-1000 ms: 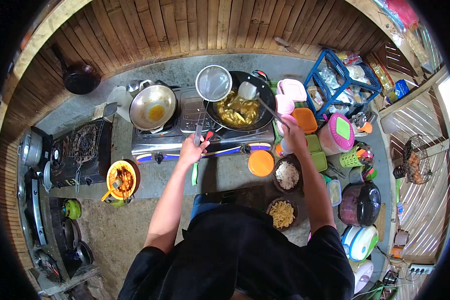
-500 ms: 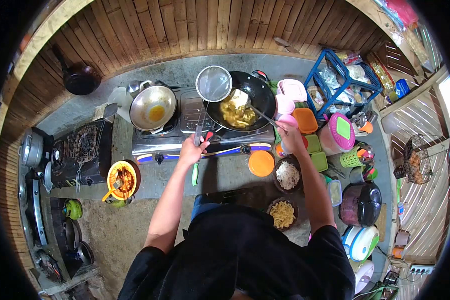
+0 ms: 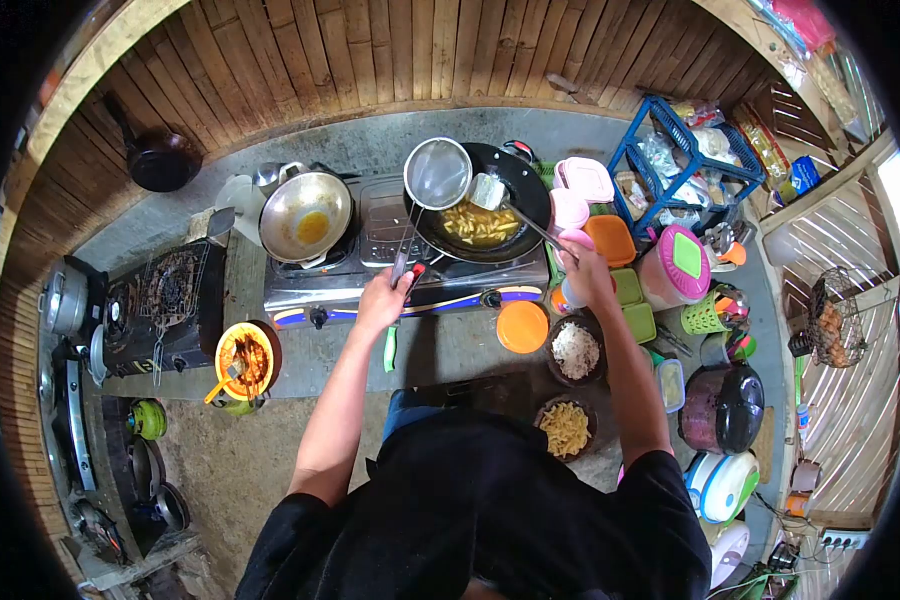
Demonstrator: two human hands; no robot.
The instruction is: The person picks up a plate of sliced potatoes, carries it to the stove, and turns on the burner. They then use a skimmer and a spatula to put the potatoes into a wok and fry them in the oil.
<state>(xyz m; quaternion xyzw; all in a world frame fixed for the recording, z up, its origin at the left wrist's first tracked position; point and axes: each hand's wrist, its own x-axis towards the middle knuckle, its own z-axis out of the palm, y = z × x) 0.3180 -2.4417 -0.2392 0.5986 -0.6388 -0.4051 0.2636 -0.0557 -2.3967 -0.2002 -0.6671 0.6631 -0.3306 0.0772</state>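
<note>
My left hand (image 3: 383, 298) is closed round the handle of a mesh strainer (image 3: 438, 174), whose round basket overlaps the left rim of the black wok (image 3: 523, 180). Close by the fingers is a small red-and-black piece (image 3: 418, 269). A spatula (image 3: 487, 191) is gripped in my right hand (image 3: 585, 270); its broad blade is over the wok, just above the food. Yellowish strips of food (image 3: 480, 222) lie in oil in the lower part of the wok, which sits on the right side of the gas stove (image 3: 370, 308).
A light metal wok (image 3: 280, 220) with some oil stands on the left burner. Toward me are an orange lid (image 3: 522, 327), a bowl of white shreds (image 3: 575, 351) and a bowl of pale strips (image 3: 566, 429). A green-handled knife (image 3: 390, 349) lies at the counter edge.
The strainer has shifted right, further over the wok. The spatula blade has moved slightly right, and the food strips now lie more spread out in the oil.
</note>
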